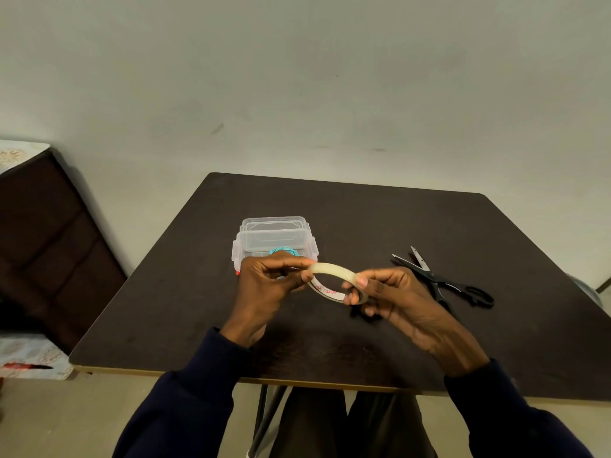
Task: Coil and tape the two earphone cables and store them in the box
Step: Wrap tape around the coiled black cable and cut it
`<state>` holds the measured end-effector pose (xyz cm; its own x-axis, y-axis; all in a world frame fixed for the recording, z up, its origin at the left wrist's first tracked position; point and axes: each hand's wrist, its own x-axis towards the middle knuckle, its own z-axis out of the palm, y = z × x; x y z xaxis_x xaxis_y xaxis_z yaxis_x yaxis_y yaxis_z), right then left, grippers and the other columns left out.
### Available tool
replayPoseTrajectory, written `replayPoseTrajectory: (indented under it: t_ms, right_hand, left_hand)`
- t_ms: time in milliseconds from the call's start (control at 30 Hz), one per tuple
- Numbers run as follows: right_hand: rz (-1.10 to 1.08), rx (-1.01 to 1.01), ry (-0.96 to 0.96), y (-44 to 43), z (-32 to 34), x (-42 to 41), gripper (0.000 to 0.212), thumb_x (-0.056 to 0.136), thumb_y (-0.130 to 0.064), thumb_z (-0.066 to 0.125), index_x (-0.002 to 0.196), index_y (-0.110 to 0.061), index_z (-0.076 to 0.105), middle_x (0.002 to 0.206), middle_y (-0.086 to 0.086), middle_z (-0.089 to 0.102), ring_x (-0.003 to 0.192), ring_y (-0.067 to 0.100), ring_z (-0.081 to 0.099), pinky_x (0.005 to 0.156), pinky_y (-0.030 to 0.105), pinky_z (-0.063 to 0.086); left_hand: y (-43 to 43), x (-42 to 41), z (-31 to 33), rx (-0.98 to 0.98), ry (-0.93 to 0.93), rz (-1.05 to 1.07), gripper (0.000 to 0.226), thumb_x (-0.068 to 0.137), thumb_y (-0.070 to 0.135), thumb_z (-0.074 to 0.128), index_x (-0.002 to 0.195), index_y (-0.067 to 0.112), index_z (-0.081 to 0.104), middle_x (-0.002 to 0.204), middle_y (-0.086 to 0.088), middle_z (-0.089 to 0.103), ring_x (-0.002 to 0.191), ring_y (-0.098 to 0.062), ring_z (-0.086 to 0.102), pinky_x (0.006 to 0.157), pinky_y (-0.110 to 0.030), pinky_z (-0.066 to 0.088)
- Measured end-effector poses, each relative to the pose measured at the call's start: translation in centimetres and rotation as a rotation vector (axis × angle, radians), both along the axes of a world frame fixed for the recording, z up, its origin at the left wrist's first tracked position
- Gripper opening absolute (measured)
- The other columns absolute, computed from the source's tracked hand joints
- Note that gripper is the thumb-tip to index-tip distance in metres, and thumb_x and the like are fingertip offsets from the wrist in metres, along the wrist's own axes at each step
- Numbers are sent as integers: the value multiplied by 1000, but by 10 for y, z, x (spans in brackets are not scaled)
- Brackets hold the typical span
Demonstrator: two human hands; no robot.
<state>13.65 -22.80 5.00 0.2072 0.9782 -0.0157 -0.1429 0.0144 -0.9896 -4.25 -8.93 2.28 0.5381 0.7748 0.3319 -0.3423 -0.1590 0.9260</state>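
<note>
I hold the tape roll (pixel 334 270) with both hands above the tabletop (pixel 380 219), just in front of the box (pixel 276 239). My right grip (pixel 386 292) is closed around the right side of the roll, the thumb on the outer face and the fingers through the hole. My left grip (pixel 267 282) pinches the left edge of the roll between thumb and fingertips; I judge that it is searching for the loose end of the tape.

The clear box stands open, and inside it lies a turquoise cable (pixel 283 250), coiled. So I think one of the two earphone cables is already stored. Whether it is taped I cannot tell; it is too small and partly behind my left hand. The second cable I do not see anywhere. There is something dark under my right hand, but it may be only shadow.

The scissors (pixel 443 280) lie open on the tabletop to the right, well apart from the box. What is left, in my judgement: tape the second coil, store it, close the box.
</note>
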Motion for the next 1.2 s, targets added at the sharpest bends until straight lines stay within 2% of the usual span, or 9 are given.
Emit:
replayPoseTrajectory:
  t_ms: [167, 267, 533, 667, 733, 833, 933, 1100, 1200]
  right_hand:
    - [-26, 1, 4, 0, 2, -2, 34, 81, -28, 78, 96, 3, 76, 77, 16, 71, 71, 17, 64, 53, 20, 44]
    - [-37, -5, -4, 0, 2, -3, 26, 84, -21, 72, 94, 3, 76, 73, 15, 68, 69, 16, 63, 54, 21, 44]
    - [-111, -27, -7, 5, 1, -5, 29, 77, -10, 55, 86, 9, 74, 60, 12, 56, 59, 17, 50, 52, 26, 30]
    - [-177, -13, -36, 9, 0, -9, 26, 68, -16, 60, 74, 4, 76, 56, 12, 49, 54, 15, 42, 53, 30, 22]
    - [-212, -3, -36, 10, 0, -11, 28, 61, -22, 65, 70, 2, 76, 54, 12, 47, 52, 14, 41, 52, 29, 21]
    - [-289, -5, -38, 14, -2, -14, 20, 66, -13, 60, 64, 1, 74, 53, 12, 46, 49, 15, 39, 52, 28, 20]
    - [-370, -2, -56, 21, -9, -17, 22, 62, -9, 52, 58, -4, 73, 46, 10, 46, 44, 13, 36, 44, 22, 24]
    - [-159, -16, 73, 18, -3, -15, 33, 62, -9, 52, 79, 9, 74, 61, 17, 56, 57, 16, 47, 53, 27, 27]
    - [-70, -21, 55, 14, 3, -10, 34, 70, -23, 73, 89, 5, 77, 77, 21, 64, 62, 14, 54, 56, 26, 31]
  left_hand:
    - [-3, 1, -1, -87, 9, -26, 22, 71, 12, 74, 93, 13, 75, 93, -1, 77, 93, -23, 74, 70, -27, 61]
    - [-2, 1, -2, -76, 4, -20, 23, 71, 11, 75, 93, 12, 75, 94, -3, 77, 95, -24, 74, 73, -31, 63]
    - [0, 2, -6, -68, 13, 3, 24, 71, 13, 76, 95, 11, 76, 97, -8, 77, 96, -27, 73, 76, -35, 63]
    - [1, 5, -12, -69, 40, 42, 30, 72, 12, 78, 100, 2, 74, 103, -14, 74, 102, -30, 71, 80, -41, 62]
    - [0, 7, -14, -71, 48, 50, 29, 71, 13, 78, 98, 5, 75, 104, -11, 75, 104, -28, 70, 81, -40, 62]
    - [-3, 9, -14, -89, 48, 54, 23, 70, 12, 78, 93, 14, 76, 100, -1, 76, 104, -23, 71, 80, -34, 62]
    - [-3, 11, -16, -75, 47, 72, 21, 72, 10, 77, 92, 16, 77, 98, -1, 77, 103, -23, 71, 81, -34, 62]
    - [2, 3, -10, -84, 41, 62, 24, 70, 17, 77, 93, 17, 76, 101, -4, 76, 102, -24, 71, 76, -30, 61]
    - [6, -1, -9, -109, 62, 12, 25, 70, 18, 76, 94, 18, 76, 102, -1, 77, 103, -25, 71, 77, -31, 61]
